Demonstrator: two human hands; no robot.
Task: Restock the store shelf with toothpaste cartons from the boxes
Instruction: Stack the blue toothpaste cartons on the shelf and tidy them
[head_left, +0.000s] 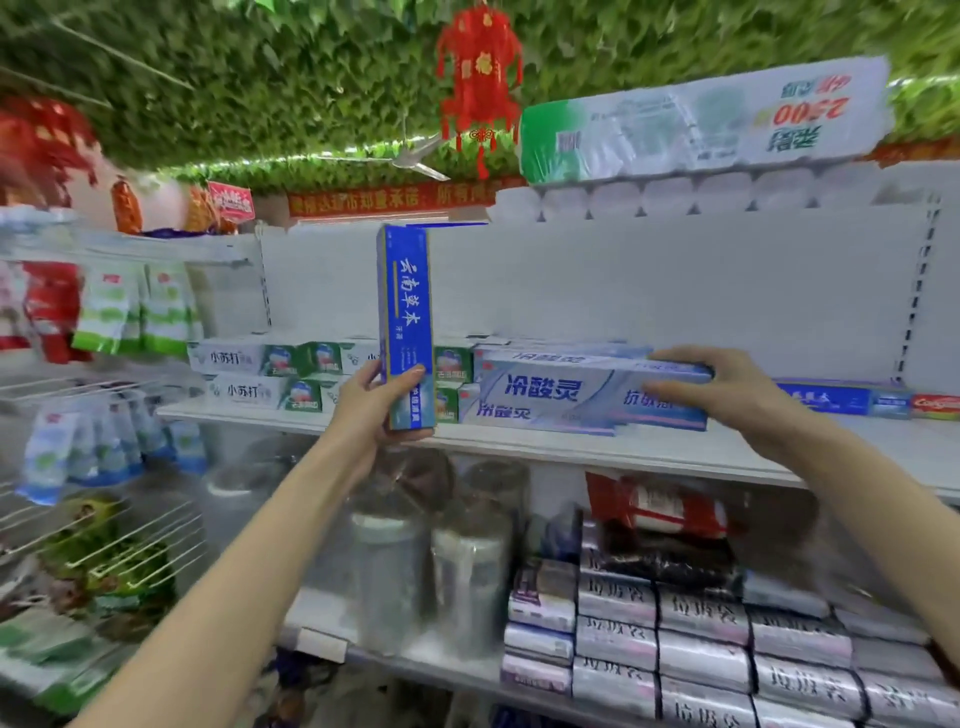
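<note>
Shelf: partly filling (bare stretch showing at right). I'm watching the left hand gripping a blue carton upright before it, right hand clasping the pale cartons lying stacked there.

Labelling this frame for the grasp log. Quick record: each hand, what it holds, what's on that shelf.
left hand: grips lower end of blue carton, held upright in front of shelf
right hand: grips right end of pale blue cartons lying flat on shelf
shelf, left part: white-green cartons, stacked two high
shelf, right part: dark blue carton lying flat; red carton at frame edge
supply boxes: none in view
</note>
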